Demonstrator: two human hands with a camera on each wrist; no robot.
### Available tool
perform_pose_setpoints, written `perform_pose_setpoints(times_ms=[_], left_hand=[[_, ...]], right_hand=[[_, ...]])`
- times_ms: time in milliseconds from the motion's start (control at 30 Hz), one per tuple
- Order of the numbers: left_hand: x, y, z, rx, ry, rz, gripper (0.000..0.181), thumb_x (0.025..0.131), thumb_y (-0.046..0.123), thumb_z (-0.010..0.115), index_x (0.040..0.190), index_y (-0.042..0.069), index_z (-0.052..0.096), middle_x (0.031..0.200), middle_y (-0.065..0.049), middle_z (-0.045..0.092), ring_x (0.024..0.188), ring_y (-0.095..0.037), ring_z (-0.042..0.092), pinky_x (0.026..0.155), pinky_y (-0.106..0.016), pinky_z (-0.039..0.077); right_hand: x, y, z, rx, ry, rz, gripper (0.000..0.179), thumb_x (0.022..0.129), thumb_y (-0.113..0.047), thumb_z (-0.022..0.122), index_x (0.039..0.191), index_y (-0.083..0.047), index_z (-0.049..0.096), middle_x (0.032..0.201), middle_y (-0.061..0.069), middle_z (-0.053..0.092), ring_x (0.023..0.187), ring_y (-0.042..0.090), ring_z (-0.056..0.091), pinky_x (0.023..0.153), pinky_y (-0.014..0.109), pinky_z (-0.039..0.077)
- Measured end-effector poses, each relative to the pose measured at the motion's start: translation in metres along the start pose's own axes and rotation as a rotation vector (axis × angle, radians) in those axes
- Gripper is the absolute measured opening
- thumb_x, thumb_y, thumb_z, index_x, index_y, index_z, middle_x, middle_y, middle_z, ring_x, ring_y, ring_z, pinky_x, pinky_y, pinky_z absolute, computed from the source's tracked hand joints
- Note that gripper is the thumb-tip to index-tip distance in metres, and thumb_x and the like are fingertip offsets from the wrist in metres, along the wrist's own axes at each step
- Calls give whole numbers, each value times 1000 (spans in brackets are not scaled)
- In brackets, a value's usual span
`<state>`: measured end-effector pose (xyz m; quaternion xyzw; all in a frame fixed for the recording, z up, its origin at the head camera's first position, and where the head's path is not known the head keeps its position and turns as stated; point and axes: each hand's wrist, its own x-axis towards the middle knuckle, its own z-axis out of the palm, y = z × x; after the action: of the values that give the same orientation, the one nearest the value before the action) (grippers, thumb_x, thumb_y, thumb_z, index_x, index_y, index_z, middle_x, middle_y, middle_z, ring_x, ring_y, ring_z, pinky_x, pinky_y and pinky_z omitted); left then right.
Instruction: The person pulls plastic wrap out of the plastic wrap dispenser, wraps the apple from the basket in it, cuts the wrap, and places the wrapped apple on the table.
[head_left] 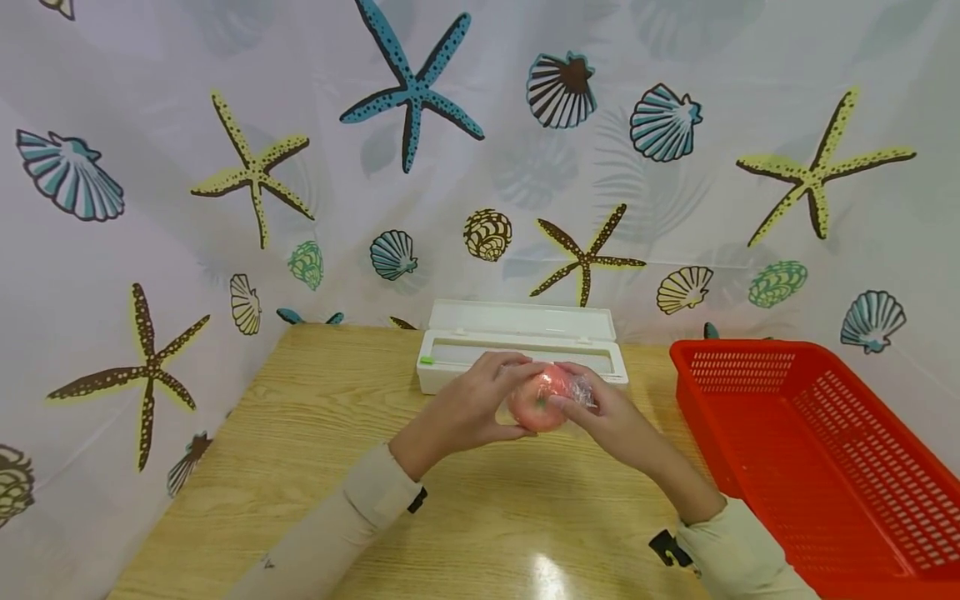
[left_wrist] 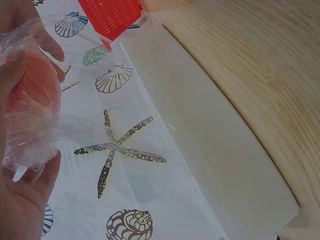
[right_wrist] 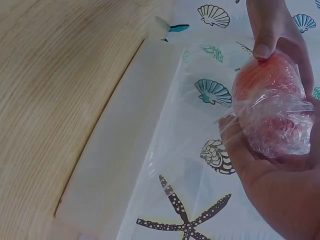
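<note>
A person is holding a round pinkish-red fruit wrapped in clear plastic film [head_left: 542, 398] between both hands, just above the pale wooden worktop [head_left: 315, 450]. The left hand [head_left: 468, 410] is cupping the fruit from its own right, fingers curled over the top and thumb underneath; the right hand [head_left: 611, 417] is meeting it from the opposite side, fingertips pinching the bunched film on the fruit's right flank. The fruit is sitting squarely between the two palms, neither hand nearer than the other, and being round it is offering no long axis; the loose gather of film is pointing toward the right hand.

Just beyond the hands, a long white plastic film-dispenser box [head_left: 521, 342] is lying open, its length running crosswise to the forearms. A red perforated plastic basket [head_left: 817, 450] is standing near, out past the right hand.

The head view is giving the layout but blurring the wrap. The right wrist view is showing the crinkled film stretched over the fruit [right_wrist: 272, 112], with a thumb pressing its top. The left wrist view is showing the left palm [left_wrist: 22, 200] beneath the fruit, and a corner of the basket [left_wrist: 112, 15] beyond.
</note>
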<state>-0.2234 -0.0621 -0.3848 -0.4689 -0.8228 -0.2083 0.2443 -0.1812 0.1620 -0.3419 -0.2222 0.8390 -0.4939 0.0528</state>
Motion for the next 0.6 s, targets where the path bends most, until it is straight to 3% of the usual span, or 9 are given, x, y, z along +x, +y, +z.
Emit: perform_pose_setpoints(times_ms=[167,367,600], left_hand=[[-4,-2,6,-16,-14,-29,87,70,47,78,141,18,35,129,-6,47,118,-16,43,93,-25,43],[-6,-6,12,-76,-30,-89,90,70,48,77,141,14,35,130,-5,46,119,-15,43,95,-26,42],[-10,-9,20,-244,-52,-218,93,68,50,77,138,6,36,133,-7,48,121,-16,45,98,-30,40]], right_hand=[[0,1,1,0,29,-50,58,91,-13,61,140,-2,32,130,19,44,110,33,53,85,39,50],[-4,7,2,-65,51,-159,64,81,-9,72,135,-1,38,138,17,38,123,33,40,92,54,41],[-5,16,7,-126,43,-224,68,77,-6,75,134,2,39,133,18,43,120,34,43,90,54,43]])
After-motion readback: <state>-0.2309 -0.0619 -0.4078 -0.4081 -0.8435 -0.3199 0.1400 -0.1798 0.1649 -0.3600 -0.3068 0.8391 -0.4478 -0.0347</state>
